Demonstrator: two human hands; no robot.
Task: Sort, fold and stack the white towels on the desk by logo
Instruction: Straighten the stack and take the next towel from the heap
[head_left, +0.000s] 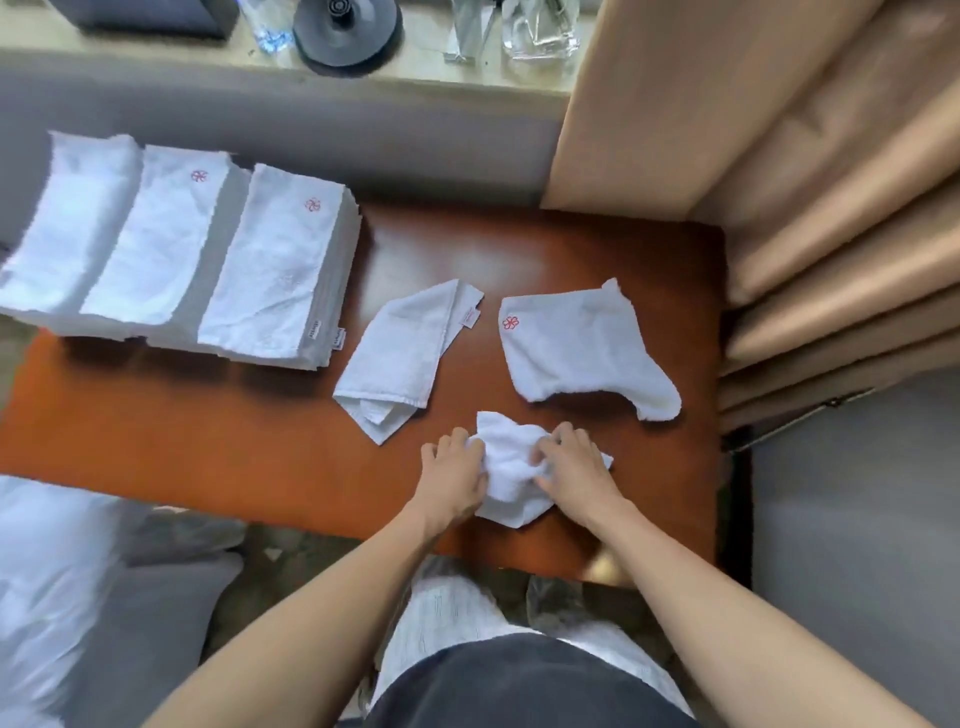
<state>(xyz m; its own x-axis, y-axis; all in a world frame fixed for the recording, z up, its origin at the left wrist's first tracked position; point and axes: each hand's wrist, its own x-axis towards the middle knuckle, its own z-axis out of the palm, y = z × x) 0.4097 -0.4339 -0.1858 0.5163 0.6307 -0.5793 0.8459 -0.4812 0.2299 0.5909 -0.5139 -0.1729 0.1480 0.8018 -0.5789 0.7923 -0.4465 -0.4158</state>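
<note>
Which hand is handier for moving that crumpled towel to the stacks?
Probably the left hand: it grips the left side of the crumpled towel, and the stacks lie to the left. The right hand would have to cross over.

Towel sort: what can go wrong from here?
1. The crumpled towel gripped by the left hand and right hand shows no logo, so it may get missorted among the three stacks.
2. It lies near the front edge of the desk and might slide off.

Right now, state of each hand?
Left hand: fingers grip the crumpled towel.
Right hand: fingers grip the same crumpled towel.
</note>
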